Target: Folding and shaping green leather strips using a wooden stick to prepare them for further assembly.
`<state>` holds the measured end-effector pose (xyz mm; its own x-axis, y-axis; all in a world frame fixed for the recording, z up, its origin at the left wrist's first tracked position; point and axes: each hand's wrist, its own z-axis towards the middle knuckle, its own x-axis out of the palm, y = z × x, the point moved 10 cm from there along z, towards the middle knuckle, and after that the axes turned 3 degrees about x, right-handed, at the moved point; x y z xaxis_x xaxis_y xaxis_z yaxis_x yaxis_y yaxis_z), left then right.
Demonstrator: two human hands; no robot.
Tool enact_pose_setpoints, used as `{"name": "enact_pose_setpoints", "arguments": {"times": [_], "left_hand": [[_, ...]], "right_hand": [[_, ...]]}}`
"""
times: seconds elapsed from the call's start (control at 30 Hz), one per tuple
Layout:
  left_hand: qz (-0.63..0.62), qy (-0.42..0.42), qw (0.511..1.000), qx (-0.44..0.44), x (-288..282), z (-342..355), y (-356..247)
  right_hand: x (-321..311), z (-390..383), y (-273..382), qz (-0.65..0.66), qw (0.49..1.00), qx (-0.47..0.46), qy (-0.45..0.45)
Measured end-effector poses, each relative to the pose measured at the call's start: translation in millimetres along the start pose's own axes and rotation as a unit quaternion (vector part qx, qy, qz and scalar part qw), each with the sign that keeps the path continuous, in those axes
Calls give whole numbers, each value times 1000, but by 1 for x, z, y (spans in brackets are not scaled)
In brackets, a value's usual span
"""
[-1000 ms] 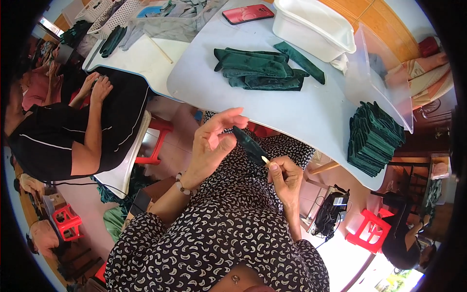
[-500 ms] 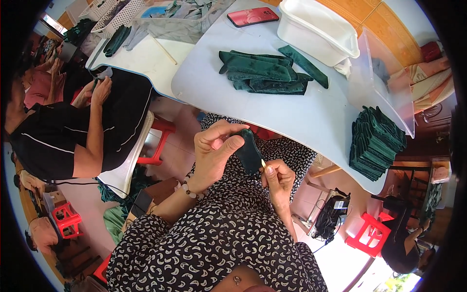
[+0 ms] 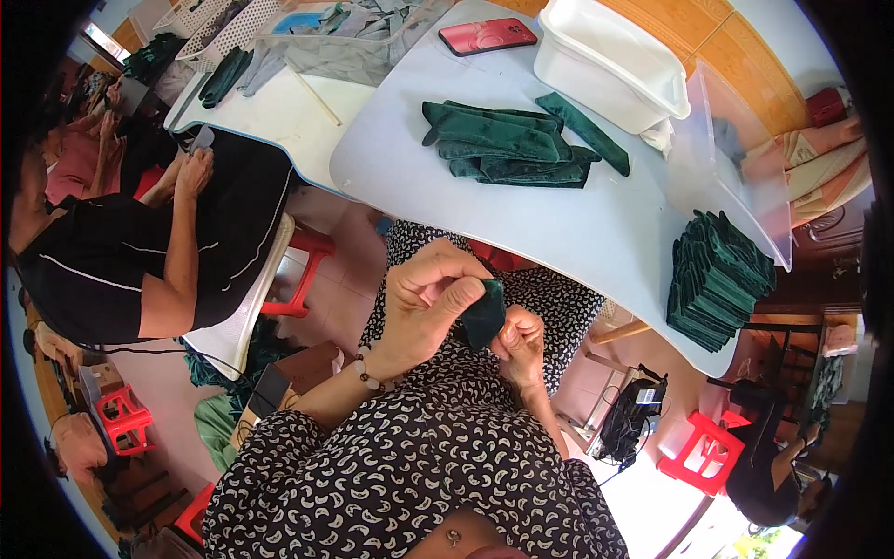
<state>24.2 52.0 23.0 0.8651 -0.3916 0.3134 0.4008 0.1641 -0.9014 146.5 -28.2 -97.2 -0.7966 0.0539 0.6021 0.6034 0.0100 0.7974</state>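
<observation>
My left hand pinches a small dark-green velvet piece by its upper edge, thumb in front, above my lap. My right hand is closed at the piece's lower right edge, fingertips against it; whether it also grips something thin there is hidden. Beyond my hands, on the pale table, lie a loose pile of green velvet strips, a separate strip and, at the right, a neat stack of green velvet pieces.
A red phone, white tub and clear plastic box stand along the back. A co-worker in black works at my left beside another table. Below are red stools and a black bag.
My left hand has closed on the velvet piece and moved downward, as has my right. The pale stick seen earlier in my right hand is now out of sight.
</observation>
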Motion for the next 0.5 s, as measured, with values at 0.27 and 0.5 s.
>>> {"name": "enact_pose_setpoints", "arguments": {"times": [0.27, 0.5], "left_hand": [[62, -22, 997, 27, -7, 2, -13], [123, 28, 989, 71, 10, 2, -26]], "right_hand": [[3, -3, 31, -133, 985, -67, -84], [4, -10, 6, 50, 996, -70, -4]]}}
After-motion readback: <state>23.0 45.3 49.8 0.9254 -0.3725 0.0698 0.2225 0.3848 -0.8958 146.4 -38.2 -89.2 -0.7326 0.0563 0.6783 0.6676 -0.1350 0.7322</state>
